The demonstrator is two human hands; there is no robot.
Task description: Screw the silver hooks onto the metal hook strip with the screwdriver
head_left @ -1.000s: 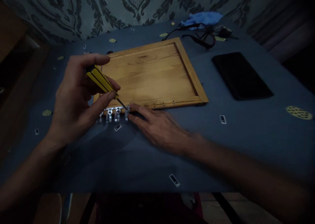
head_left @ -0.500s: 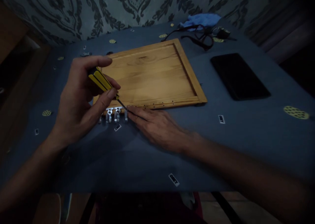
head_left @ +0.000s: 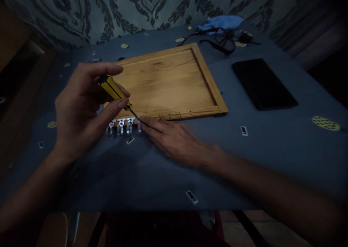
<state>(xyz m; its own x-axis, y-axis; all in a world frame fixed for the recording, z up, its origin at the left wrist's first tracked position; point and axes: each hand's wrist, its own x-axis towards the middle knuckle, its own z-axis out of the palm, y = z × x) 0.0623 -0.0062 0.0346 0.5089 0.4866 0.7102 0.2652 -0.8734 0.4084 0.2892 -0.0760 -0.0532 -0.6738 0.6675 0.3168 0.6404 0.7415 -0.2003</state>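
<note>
My left hand (head_left: pixel 78 109) is closed around the yellow-and-black handle of a screwdriver (head_left: pixel 112 89), thumb and fingers pinching it. The screwdriver slants down to the right, its tip at the right end of a silver metal hook rail (head_left: pixel 121 121). The rail lies along the near edge of a framed wooden panel (head_left: pixel 165 84), with several curved hooks pointing toward me. My right hand (head_left: pixel 176 140) rests at that same end, its fingertips closed on the rail beside the screwdriver tip. Whatever sits right under the tip is hidden by the fingers.
Small dark holes run along the panel's near edge, right of my fingertips. A black tablet-like slab (head_left: pixel 263 84) lies on the blue tablecloth (head_left: pixel 163 181) to the right. Dark-framed glasses (head_left: pixel 225 44), a blue cloth (head_left: pixel 221 23) and keys (head_left: pixel 244 36) are at the back.
My left hand has turned a little to the left around the handle, uncovering more of the leftmost hook. The screwdriver tip and my right hand stay in place.
</note>
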